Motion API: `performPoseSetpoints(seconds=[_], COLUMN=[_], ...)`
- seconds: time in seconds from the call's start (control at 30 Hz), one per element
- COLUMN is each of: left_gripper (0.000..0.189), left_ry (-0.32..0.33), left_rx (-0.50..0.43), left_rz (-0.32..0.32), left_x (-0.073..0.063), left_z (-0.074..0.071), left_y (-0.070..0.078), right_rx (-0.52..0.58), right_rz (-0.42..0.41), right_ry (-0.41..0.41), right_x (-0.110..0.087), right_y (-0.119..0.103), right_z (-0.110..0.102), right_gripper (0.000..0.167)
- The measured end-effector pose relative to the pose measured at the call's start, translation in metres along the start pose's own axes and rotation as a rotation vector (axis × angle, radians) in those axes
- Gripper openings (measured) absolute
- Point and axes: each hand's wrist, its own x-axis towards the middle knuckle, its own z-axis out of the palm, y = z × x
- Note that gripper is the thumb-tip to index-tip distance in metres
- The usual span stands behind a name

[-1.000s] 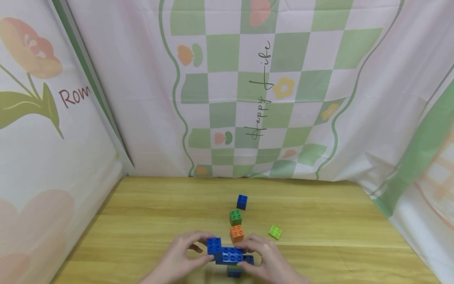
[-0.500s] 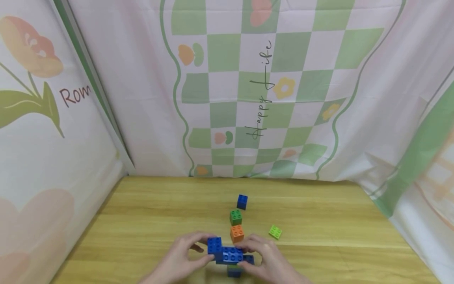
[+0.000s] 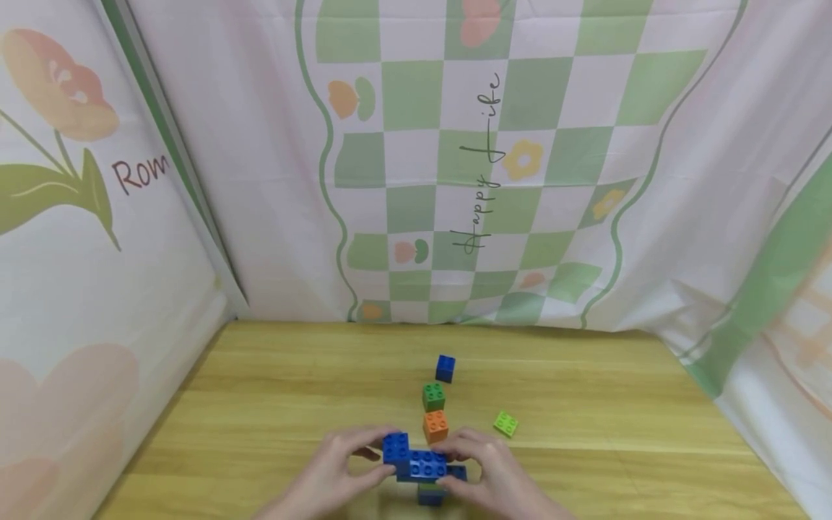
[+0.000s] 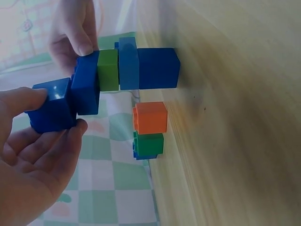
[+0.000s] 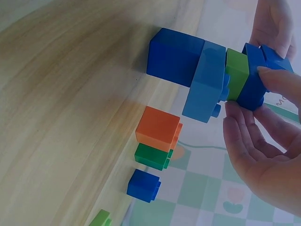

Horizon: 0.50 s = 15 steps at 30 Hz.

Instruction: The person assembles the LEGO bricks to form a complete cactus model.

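Left hand first: its thumb and fingers pinch a square blue block by the near and far sides, at the left end of a long blue brick. Seen from the left wrist, the seam between the two looks slightly slanted, and I can't tell whether they are fully joined. I'd square the block up, then press it straight down without rocking. That end overhangs the light green block underneath, so a hard push there could tip the column; some support from below would help. At the bottom a blue base block appears to stand on the desk. Behind it sit a green block, an orange block and a small blue block, the orange near enough for a knuckle to nudge. Jutting out rightward is a lighter blue brick. Next, the right hand grips the long blue brick near its right end; its best use, I'd say, is bracing that brick level. A lime piece lies beyond its fingers.
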Motion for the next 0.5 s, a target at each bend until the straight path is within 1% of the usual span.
performPoseSetpoints(seconds=[0.1, 0.4, 0.5], left_gripper=[0.045, 0.043, 0.043], left_ry=[-0.005, 0.002, 0.002], left_rx=[0.014, 0.036, 0.030], left_rz=[0.019, 0.037, 0.031], left_x=[-0.0002, 0.0004, 0.0004], left_z=[0.0000, 0.0024, 0.0037], left_y=[0.0001, 0.0017, 0.0022], right_rx=[-0.002, -0.036, -0.025], right_rz=[-0.005, -0.048, -0.026], right_ry=[0.000, 0.027, 0.009], right_x=[0.0000, 0.0005, 0.0010], right_y=[0.0003, 0.0009, 0.0002], right_z=[-0.0006, 0.0002, -0.0006], right_gripper=[0.033, 0.032, 0.033])
